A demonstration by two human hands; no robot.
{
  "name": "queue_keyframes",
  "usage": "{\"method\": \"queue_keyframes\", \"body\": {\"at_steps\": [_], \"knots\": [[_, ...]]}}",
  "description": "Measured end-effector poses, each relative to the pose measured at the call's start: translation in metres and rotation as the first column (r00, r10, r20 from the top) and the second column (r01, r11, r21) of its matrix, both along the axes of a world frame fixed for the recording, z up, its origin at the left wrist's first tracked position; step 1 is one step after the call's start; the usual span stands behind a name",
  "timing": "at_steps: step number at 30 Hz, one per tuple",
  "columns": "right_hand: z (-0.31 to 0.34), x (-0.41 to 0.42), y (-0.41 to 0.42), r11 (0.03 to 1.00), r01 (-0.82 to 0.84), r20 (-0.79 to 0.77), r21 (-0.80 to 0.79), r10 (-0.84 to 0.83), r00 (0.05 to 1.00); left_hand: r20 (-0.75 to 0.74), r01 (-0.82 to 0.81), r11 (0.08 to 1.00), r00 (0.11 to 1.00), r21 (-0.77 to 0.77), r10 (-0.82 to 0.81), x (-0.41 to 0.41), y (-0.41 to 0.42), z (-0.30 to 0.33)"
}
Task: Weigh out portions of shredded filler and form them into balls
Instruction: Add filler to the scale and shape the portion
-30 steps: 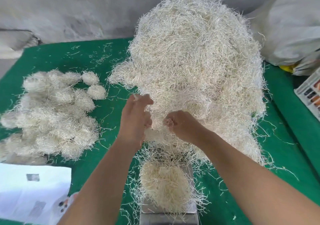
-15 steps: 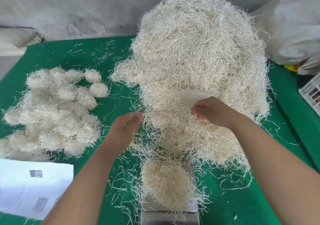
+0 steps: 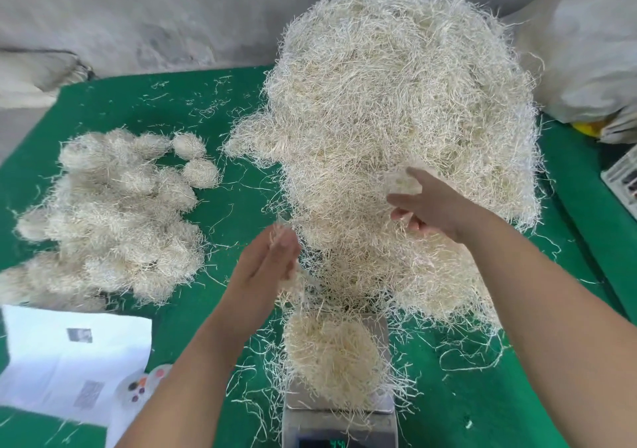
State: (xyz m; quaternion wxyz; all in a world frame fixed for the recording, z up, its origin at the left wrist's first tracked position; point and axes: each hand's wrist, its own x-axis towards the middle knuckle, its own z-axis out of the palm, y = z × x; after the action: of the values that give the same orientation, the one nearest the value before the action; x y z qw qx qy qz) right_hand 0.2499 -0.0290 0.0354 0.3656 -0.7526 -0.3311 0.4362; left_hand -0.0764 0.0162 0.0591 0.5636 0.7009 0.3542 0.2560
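Note:
A tall heap of pale shredded filler (image 3: 396, 120) fills the middle of the green table (image 3: 213, 110). In front of it stands a small metal scale (image 3: 339, 420) with a loose portion of filler (image 3: 331, 354) on its pan. Several formed balls (image 3: 113, 213) lie heaped at the left. My left hand (image 3: 265, 265) hovers left of the heap's foot, fingers straight, with a few strands clinging at the fingertips. My right hand (image 3: 431, 206) is over the heap's front face with fingers spread; a small blurred tuft (image 3: 401, 182) sits just off its index finger and thumb.
A white printed sheet (image 3: 69, 361) lies at the near left, with a small paint palette (image 3: 144, 385) beside it. A large grey-white bag (image 3: 586, 51) leans at the far right, a box (image 3: 624, 179) at the right edge. Loose strands litter the cloth. A grey wall stands behind.
My hands have parted from the heap's front. The right one moved up and right and spread its fingers off a small tuft; the left one dropped back with straightened fingers.

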Motion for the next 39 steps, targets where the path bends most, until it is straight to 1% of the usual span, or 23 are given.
{"method": "queue_keyframes", "body": {"at_steps": [1, 3, 5, 6, 7, 9, 10, 11, 13, 16, 18, 19, 20, 22, 24, 26, 28, 31, 33, 34, 35, 37, 39], "knots": [[0.007, -0.004, -0.001, 1.0, -0.014, 0.112, 0.027, 0.011, 0.994, 0.059, -0.004, 0.999, 0.998, -0.033, 0.006, 0.006, -0.006, 0.001], [0.018, -0.017, -0.012, 0.976, 0.106, 0.239, 0.192, -0.151, 0.959, 0.222, -0.027, 0.985, 0.973, -0.172, 0.066, 0.017, -0.018, 0.002], [0.022, -0.042, -0.033, 0.866, 0.251, 0.26, 0.432, -0.386, 0.885, 0.372, -0.024, 0.92, 0.91, -0.392, 0.182, 0.027, -0.028, 0.001], [0.021, -0.059, -0.046, 0.821, 0.245, 0.247, 0.516, -0.416, 0.875, 0.442, 0.017, 0.855, 0.861, -0.518, 0.251, 0.032, -0.034, -0.002], [0.019, -0.079, -0.061, 0.815, 0.176, 0.222, 0.552, -0.347, 0.911, 0.494, 0.078, 0.775, 0.809, -0.627, 0.318, 0.035, -0.039, -0.006], [0.015, -0.122, -0.083, 0.875, -0.064, 0.125, 0.479, 0.004, 0.992, 0.524, 0.176, 0.628, 0.738, -0.758, 0.425, 0.04, -0.048, -0.017], [0.01, -0.138, -0.091, 0.889, -0.174, 0.078, 0.423, 0.156, 0.985, 0.505, 0.181, 0.587, 0.734, -0.789, 0.454, 0.042, -0.051, -0.023], [0.002, -0.148, -0.095, 0.892, -0.227, 0.06, 0.391, 0.222, 0.973, 0.472, 0.156, 0.568, 0.748, -0.808, 0.466, 0.043, -0.054, -0.026], [-0.012, -0.154, -0.1, 0.915, -0.172, 0.077, 0.364, 0.154, 0.985, 0.381, 0.069, 0.563, 0.802, -0.824, 0.46, 0.039, -0.053, -0.032], [-0.019, -0.144, -0.108, 0.942, -0.086, 0.073, 0.324, 0.065, 0.995, 0.21, -0.055, 0.641, 0.921, -0.766, 0.329, 0.011, -0.043, -0.042], [-0.025, -0.14, -0.114, 0.952, -0.088, 0.036, 0.293, 0.081, 0.996, 0.013, -0.13, 0.783, 0.985, -0.608, 0.174, -0.013, -0.039, -0.047], [-0.028, -0.142, -0.116, 0.955, -0.115, 0.02, 0.275, 0.114, 0.993, -0.111, -0.162, 0.855, 0.986, -0.493, 0.123, -0.024, -0.039, -0.051], [-0.03, -0.145, -0.117, 0.958, -0.15, 0.011, 0.244, 0.152, 0.988, -0.217, -0.193, 0.904, 0.969, -0.382, 0.115, -0.034, -0.039, -0.056], [-0.035, -0.151, -0.12, 0.95, -0.291, 0.033, 0.115, 0.289, 0.957, -0.359, -0.238, 0.946, 0.922, -0.22, 0.148, -0.048, -0.039, -0.067], [-0.041, -0.153, -0.125, 0.879, -0.473, 0.126, -0.066, 0.478, 0.87, -0.459, -0.208, 0.968, 0.88, -0.139, 0.123, -0.059, -0.04, -0.074], [-0.04, -0.149, -0.13, 0.858, -0.497, 0.157, -0.131, 0.513, 0.844, -0.583, -0.152, 0.984, 0.81, -0.095, 0.069, -0.068, -0.041, -0.079], [-0.034, -0.142, -0.133, 0.904, -0.416, 0.13, -0.096, 0.426, 0.896, -0.65, -0.16, 0.981, 0.758, -0.106, 0.054, -0.071, -0.042, -0.077], [-0.023, -0.136, -0.135, 0.975, -0.219, 0.073, 0.048, 0.215, 0.974, -0.593, -0.219, 0.968, 0.798, -0.121, 0.107, -0.065, -0.046, -0.067], [-0.019, -0.137, -0.136, 0.984, -0.078, 0.059, 0.158, 0.069, 0.996, -0.567, -0.181, 0.977, 0.819, -0.117, 0.084, -0.064, -0.047, -0.06], [-0.018, -0.139, -0.137, 0.98, -0.024, 0.04, 0.195, 0.017, 0.999, -0.594, -0.133, 0.985, 0.803, -0.11, 0.042, -0.065, -0.047, -0.055], [-0.017, -0.141, -0.137, 0.974, 0.02, 0.012, 0.224, -0.023, 1.0, -0.643, -0.07, 0.991, 0.765, -0.11, -0.017, -0.065, -0.046, -0.049], [-0.016, -0.148, -0.138, 0.962, 0.061, -0.011, 0.266, -0.061, 0.998, -0.758, 0.068, 0.991, 0.638, -0.118, -0.134, -0.064, -0.046, -0.036], [-0.015, -0.155, -0.138, 0.962, 0.021, 0.033, 0.271, -0.031, 0.999, -0.853, 0.162, 0.984, 0.501, -0.072, -0.145, -0.059, -0.049, -0.023]]}}
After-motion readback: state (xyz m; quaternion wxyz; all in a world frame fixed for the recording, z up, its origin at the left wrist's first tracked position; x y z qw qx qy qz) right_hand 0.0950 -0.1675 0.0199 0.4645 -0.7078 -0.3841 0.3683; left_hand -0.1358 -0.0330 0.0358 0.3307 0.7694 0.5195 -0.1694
